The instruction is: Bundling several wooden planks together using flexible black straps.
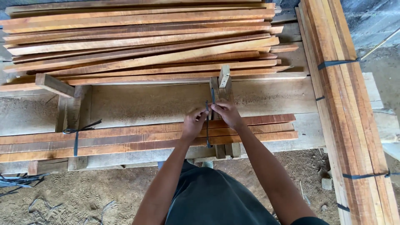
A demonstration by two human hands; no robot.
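My left hand and my right hand are both pinched on a dark plastic strap. The strap loops around a small bundle of long reddish wooden slats lying across a pale workbench. My hands meet just above the bundle's right part, in front of an upright wooden block. A second dark strap is tied around the same bundle near its left end.
A big loose pile of slats fills the back of the bench. Strapped bundles of slats lie lengthwise at the right. Cut strap pieces litter the sandy ground at the lower left.
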